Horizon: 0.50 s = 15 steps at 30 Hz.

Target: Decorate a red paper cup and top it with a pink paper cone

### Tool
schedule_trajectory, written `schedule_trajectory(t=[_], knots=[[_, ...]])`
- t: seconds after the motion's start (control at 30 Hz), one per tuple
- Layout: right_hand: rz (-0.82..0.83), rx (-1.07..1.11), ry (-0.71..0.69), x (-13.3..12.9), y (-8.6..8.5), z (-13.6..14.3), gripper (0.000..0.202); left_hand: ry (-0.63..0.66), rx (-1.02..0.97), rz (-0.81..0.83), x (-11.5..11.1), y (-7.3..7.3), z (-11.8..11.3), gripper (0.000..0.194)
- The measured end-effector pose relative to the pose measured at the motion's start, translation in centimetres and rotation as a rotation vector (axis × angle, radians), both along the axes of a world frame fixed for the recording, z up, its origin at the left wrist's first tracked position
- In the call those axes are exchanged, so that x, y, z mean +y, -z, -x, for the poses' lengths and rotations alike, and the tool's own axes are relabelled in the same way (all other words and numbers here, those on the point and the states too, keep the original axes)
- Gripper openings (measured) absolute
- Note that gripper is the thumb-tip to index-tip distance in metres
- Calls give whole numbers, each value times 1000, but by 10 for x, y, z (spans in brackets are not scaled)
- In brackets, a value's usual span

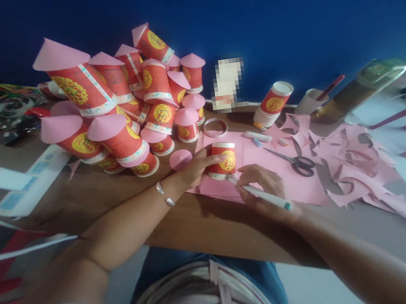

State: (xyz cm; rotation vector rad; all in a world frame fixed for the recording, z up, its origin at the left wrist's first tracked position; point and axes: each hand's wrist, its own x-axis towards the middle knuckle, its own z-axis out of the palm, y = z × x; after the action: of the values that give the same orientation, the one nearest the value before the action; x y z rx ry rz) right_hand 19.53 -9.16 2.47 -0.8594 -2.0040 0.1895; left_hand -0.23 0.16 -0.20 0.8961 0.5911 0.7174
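At the front edge of the wooden table [205, 226], the left hand [196, 169] grasps a red paper cup [228, 161] from its left side, with the thumb laid across the front beside the yellow emblem. The cup is above pink paper sheets [284, 176]; whether it rests on them I cannot tell. The right hand [266, 181] grips a white marker [273, 199] with a green end; the other end points at the lower edge of the cup, though whether it touches is too blurred to tell. A silver bracelet [169, 202] circles the left wrist.

Just left of the cup lies a small pink disc [180, 159], and behind it stands a ring-shaped tape roll [215, 127]. To the right, dark-handled scissors [302, 165] lie on the pink sheets, near a glue stick [259, 136], and cut pink scraps [361, 161] spread toward the right side. At the far left of the hands, a heap of red cups with pink cone tops [114, 79] is piled up, some tilted, beside a white power strip [29, 182]. Against the blue wall [280, 2] a tilted red-and-white cup [274, 103] stands apart, near a pale cup [310, 102] holding a red pen
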Motion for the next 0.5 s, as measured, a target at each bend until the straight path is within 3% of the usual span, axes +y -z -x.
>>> schedule_trajectory(t=[0.5], knots=[[41, -25, 92, -1, 14, -6, 13, 14, -35, 9, 2, 4, 0, 56]])
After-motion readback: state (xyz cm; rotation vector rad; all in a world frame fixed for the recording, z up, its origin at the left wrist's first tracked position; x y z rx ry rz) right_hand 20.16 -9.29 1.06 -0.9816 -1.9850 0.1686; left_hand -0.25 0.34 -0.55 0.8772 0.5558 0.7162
